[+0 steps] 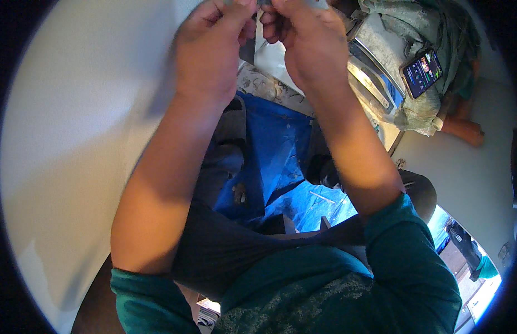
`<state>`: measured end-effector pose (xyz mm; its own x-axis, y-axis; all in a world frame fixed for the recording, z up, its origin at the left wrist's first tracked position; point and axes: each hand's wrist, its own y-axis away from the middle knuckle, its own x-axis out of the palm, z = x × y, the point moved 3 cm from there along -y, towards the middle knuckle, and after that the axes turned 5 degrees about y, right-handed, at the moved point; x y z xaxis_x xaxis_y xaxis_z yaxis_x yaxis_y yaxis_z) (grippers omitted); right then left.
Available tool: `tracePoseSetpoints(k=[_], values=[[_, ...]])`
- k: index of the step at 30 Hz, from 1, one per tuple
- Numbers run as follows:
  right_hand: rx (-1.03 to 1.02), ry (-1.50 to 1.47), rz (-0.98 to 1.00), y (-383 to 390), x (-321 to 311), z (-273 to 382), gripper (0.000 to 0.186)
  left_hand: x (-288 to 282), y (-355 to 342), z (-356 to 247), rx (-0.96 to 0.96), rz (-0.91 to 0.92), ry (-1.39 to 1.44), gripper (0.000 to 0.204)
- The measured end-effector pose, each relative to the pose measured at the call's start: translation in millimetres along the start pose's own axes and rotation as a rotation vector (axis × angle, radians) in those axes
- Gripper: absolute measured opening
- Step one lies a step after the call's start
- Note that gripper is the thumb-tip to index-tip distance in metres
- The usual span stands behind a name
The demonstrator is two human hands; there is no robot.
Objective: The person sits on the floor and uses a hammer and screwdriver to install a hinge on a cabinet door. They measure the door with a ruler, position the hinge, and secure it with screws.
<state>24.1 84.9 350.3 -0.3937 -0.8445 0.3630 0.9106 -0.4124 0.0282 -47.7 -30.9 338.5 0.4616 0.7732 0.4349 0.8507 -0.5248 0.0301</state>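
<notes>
Both my arms reach up to the top edge of the head view, where the hands come close together. My left hand [211, 53] is closed, its thumb and fingers pinched together at the picture's edge. Just to the right, my right hand [314, 47] is closed the same way, fingers curled under the thumb. A small greyish bit shows between the fingertips, but the edge cuts it off and I cannot make out what it is. Behind the hands lies a white, smooth-looking object [271, 58], partly hidden by them.
A pale wall [63, 139] runs along the left. At the upper right, a lit phone [421, 74] rests on dusty greenish cloth [411, 28], beside long flat tools [370, 83]. Blue sheeting [280, 133] covers the floor beneath my legs.
</notes>
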Motion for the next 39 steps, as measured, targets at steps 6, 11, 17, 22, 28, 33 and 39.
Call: tracePoseSetpoints(k=[6,11,17,22,28,33,39], values=[[0.026,-0.020,-0.138,-2,-19,-49,0.026,-6,6,35,-0.093,-0.085,0.027,0.019],[0.151,0.029,-0.166,1,-31,-90,0.022,-34,9,76,-0.238,-0.197,-0.057,0.021],[0.254,0.089,-0.164,11,-33,-111,0.023,-36,24,88,-0.391,-0.314,-0.083,0.021],[0.096,0.180,-0.133,17,-20,-46,0.024,-11,24,48,-0.139,-0.105,-0.036,0.020],[-0.042,0.132,-0.057,15,-1,-12,0.024,2,14,-1,0.080,0.022,-0.169,0.020],[-0.084,0.203,-0.072,6,9,10,0.027,1,0,-7,0.098,0.075,-0.025,0.021],[0.049,-0.036,-0.182,8,-15,-69,0.024,-24,5,59,-0.191,-0.135,-0.017,0.020]])
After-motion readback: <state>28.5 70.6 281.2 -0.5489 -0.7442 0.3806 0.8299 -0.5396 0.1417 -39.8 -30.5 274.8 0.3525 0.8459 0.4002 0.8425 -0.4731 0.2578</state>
